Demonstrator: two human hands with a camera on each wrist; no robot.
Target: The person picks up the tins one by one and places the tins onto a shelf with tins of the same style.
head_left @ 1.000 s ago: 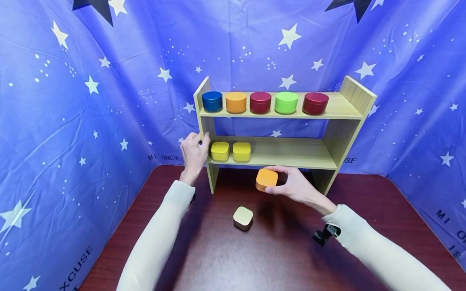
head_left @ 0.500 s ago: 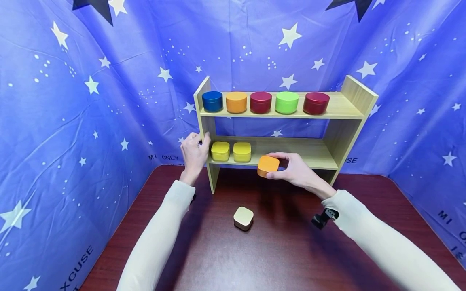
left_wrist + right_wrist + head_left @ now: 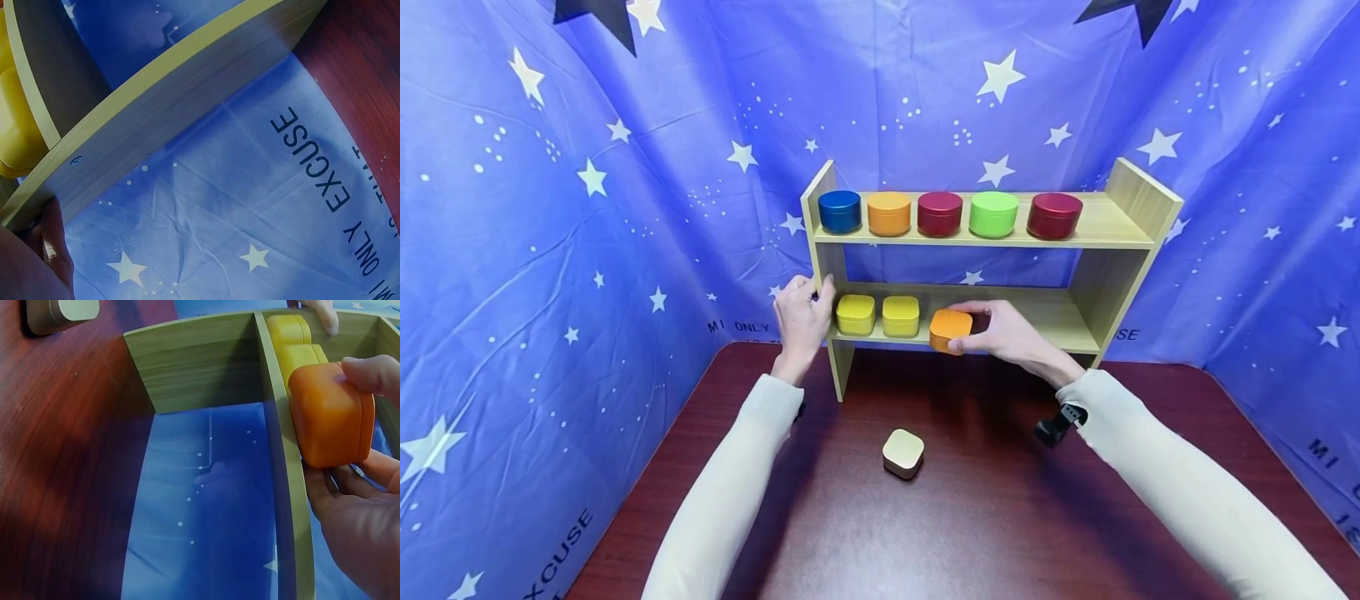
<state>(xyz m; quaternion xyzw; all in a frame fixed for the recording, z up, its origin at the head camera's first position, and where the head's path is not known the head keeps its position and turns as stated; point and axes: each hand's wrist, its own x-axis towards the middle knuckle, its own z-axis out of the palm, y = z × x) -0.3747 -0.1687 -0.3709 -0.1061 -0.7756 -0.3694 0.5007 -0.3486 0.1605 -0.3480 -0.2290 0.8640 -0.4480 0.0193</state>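
A: Since a second ago, the orange tin [image 3: 951,330] has travelled up from above the surface [image 3: 1000,517] to the front edge of the lower shelf [image 3: 1045,321]. Right hand [image 3: 1007,333] carried it there.

B: Confirmed. Status of that hand?

A: Thumb and fingers are curled round the orange tin, gripping it by its sides. The wrist view shows the tin at the shelf's front lip, just beside the second yellow tin [image 3: 900,316]. Whether its base is fully seated on the board, I cannot tell.

B: Left hand?

A: Left hand [image 3: 801,321] grips the rack's left upright [image 3: 822,250], thumb on the front edge, fingers wrapped behind. It has not shifted over the same interval.

B: Lower shelf contents?

A: Two yellow tins side by side at the left end, first yellow tin [image 3: 855,314] nearest the upright. The orange tin comes in as third in that row. Everything to its right on that shelf is bare board.

B: Upper shelf [image 3: 1105,225]?

A: Five round tins in a row: blue [image 3: 839,211], orange, red, green, dark red. None is being touched.

B: Progress assessment?

A: Judging by the layout: two square tins placed, the third arriving but not released. One beige tin [image 3: 902,452] remains on the surface, well apart from both hands. So roughly past the halfway mark, with release of the orange tin and that last tin outstanding.
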